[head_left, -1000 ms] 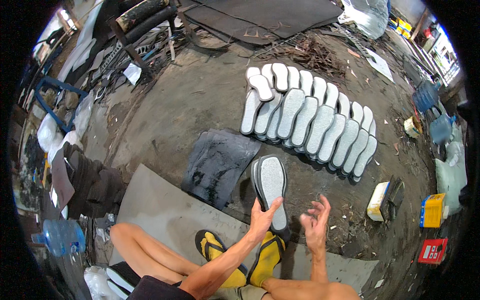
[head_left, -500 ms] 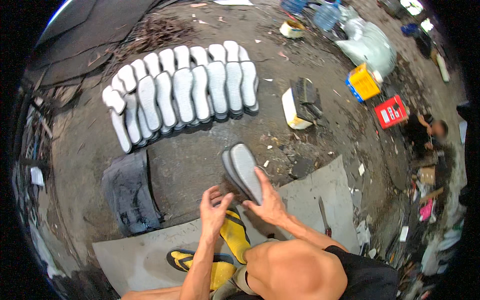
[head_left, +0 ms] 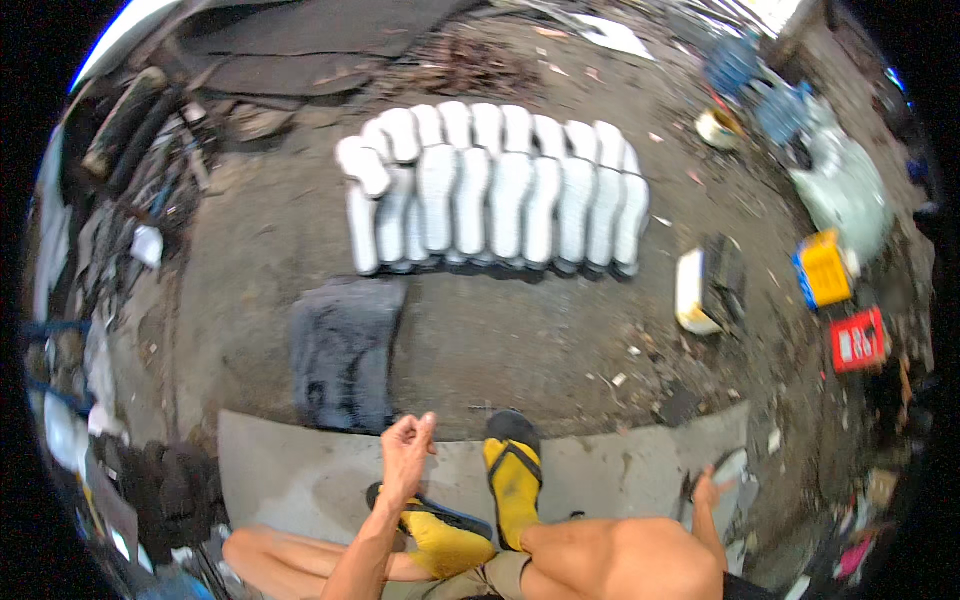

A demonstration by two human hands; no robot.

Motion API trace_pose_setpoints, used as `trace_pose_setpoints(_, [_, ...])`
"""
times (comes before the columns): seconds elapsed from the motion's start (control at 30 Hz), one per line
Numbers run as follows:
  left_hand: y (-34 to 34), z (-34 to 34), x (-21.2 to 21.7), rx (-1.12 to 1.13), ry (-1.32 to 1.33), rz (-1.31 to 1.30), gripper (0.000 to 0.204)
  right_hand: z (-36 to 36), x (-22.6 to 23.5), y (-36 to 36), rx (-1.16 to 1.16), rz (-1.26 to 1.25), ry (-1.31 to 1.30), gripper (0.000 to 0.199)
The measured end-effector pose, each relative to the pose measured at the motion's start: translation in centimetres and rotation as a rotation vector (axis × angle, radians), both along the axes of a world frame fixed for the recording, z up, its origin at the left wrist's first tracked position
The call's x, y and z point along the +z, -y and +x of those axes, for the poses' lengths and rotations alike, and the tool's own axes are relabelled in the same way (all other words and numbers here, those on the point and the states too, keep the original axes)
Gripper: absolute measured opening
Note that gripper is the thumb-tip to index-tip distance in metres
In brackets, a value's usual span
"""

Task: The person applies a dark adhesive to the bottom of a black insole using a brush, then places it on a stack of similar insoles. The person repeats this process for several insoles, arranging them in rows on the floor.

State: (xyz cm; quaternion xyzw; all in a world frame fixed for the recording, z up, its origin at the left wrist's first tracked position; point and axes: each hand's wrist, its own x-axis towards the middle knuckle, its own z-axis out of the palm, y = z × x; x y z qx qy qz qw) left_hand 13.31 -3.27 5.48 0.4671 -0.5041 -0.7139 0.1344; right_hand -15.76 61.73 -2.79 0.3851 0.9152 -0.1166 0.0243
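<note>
My left hand is raised above the grey mat, near the dark, curved rubber sheets. Its fingers are curled in and the thumb points up; whether anything small is inside is hidden. Off to the right, past my knee, my right hand is closed on grey shoe soles, blurred at the mat's right edge. Ahead on the ground lie many pale grey shoe soles, stacked in two overlapping rows with dark undersides. My feet wear yellow socks and dark flip-flops.
To the right stands a cut white container with dark pieces. Beyond it are a yellow-and-blue box, a red box and a pale green sack. Dark sheets lie at the back left, scraps along the left side.
My right hand has carried the soles from in front of my knees to the far right. My left hand has curled its fingers. The view has turned, so the stacked soles appear further right.
</note>
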Motion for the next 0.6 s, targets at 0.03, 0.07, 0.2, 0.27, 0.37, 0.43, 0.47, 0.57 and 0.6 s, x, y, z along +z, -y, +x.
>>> trace_pose_setpoints(0.03, [-0.1, 0.5, 0.1, -0.011, -0.009, -0.081, 0.027, -0.4, 1.1, 0.5, -0.124, 0.014, 0.033, 0.118])
trace_pose_setpoints(0.07, [-0.2, 0.9, 0.3, -0.031, 0.006, -0.148, 0.027, -1.1, 2.1, 1.9, -0.119, 0.197, -0.010, 0.107])
trace_pose_setpoints(0.2, [-1.7, 3.0, 0.6, -0.122, 0.076, -0.160, 0.034, -2.4, 7.7, 11.0, 0.671, 0.349, -0.495, 0.072])
trace_pose_setpoints(0.27, [-2.9, 3.3, 0.1, -0.108, 0.075, -0.145, 0.027, -3.7, 9.2, 18.6, 1.026, 0.159, -0.621, 0.063])
trace_pose_setpoints(0.37, [-4.3, 3.7, -0.8, -0.211, 0.226, -0.321, 0.026, -4.7, 10.0, 31.8, 1.308, -0.121, -0.608, 0.060])
trace_pose_setpoints(0.43, [-4.9, 4.2, -1.5, -0.185, 0.296, -0.446, 0.029, -4.8, 10.0, 41.3, 1.477, -0.314, -0.598, 0.062])
trace_pose_setpoints(0.47, [-5.1, 4.4, -1.8, -0.182, 0.332, -0.511, 0.031, -4.8, 10.1, 46.1, 1.540, -0.400, -0.605, 0.062])
trace_pose_setpoints(0.57, [-5.1, 5.4, -2.7, -0.155, 0.402, -0.497, 0.030, -4.6, 10.6, 60.1, 1.655, -0.615, -0.659, 0.063])
trace_pose_setpoints(0.6, [-5.2, 5.5, -2.9, -0.111, 0.366, -0.490, 0.029, -4.7, 10.8, 64.4, 1.675, -0.643, -0.688, 0.062])
